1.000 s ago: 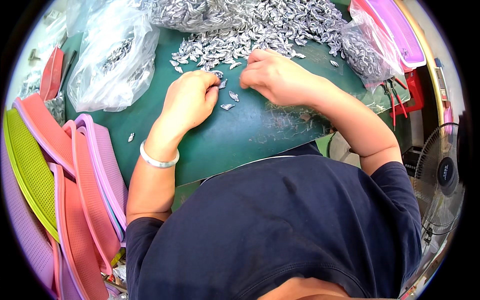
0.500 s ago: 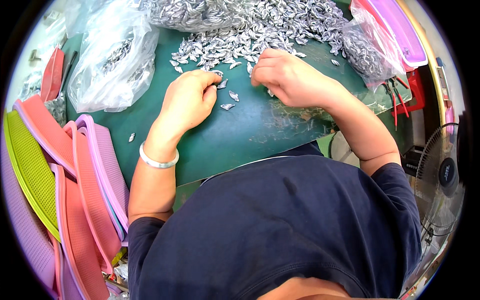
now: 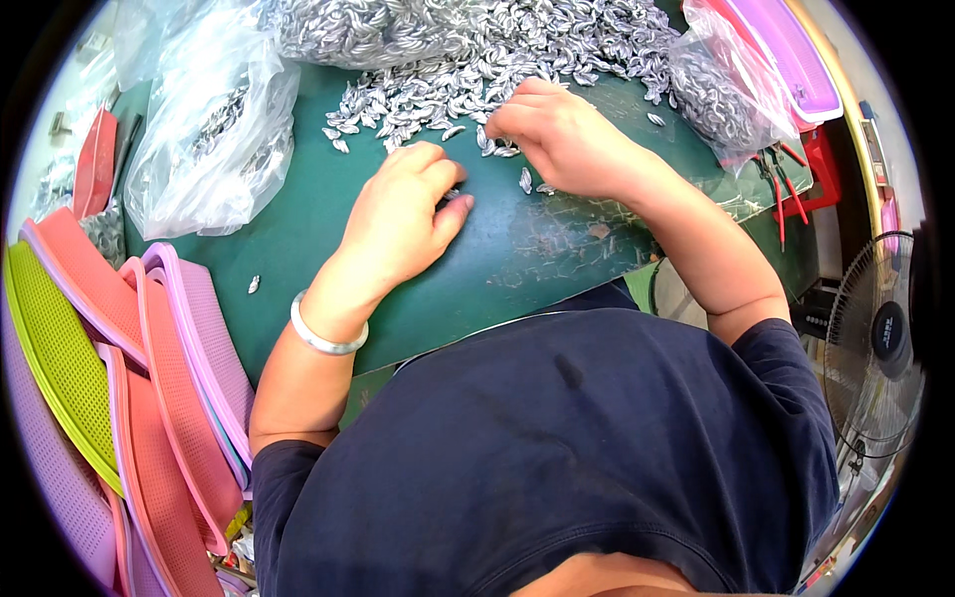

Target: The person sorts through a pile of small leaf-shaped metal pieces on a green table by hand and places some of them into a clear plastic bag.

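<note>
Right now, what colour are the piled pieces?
The pieces are silvery grey with darker streaks, seen best in the head view.

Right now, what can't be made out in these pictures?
All in the head view:
What lies under the left hand: the hand covers it.
Whether the right hand grips anything: the hand hides its own underside.
The far end of the pile of silvery pieces: the top edge cuts it off.
Most contents of the left clear bag: its folds obscure them.
</note>
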{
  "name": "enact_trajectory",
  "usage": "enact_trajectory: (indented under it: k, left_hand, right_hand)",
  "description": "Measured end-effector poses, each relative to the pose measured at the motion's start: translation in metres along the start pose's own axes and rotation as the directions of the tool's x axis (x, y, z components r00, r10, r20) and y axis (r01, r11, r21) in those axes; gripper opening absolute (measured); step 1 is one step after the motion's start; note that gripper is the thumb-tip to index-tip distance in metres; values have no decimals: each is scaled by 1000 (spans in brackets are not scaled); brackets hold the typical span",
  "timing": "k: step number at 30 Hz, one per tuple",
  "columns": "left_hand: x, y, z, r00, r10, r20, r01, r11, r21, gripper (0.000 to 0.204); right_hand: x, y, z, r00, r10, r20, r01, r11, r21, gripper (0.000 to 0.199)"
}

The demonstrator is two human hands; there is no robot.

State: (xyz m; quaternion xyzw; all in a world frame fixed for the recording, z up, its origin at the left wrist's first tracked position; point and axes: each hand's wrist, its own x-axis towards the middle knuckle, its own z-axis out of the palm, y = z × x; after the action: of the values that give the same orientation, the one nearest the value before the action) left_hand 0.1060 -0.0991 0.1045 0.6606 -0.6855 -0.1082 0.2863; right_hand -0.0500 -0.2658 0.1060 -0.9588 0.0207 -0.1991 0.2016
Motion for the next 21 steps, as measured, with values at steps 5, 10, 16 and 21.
enact_trajectory:
  k: [5,10,16,21]
  left_hand:
    - [-2,-4,3,995,86,57,-88,996,25,13]
    - [-4,-6,-8,983,50,179,-54,998,14,10]
    - [-4,-8,-13,983,-98,157,116,987,-114,9]
    - [-2,-10,-7,998,-61,24,63,992,-112,8]
  right_hand:
    - [10,-2,11,998,-10,67,15,997,-72,17]
    - [10,-13,11,990,-53,134,43,996,72,20]
    - [9,-14,8,996,16,84,-28,990,141,22]
    - [9,-7,17,978,-191,79,188,981,39,26]
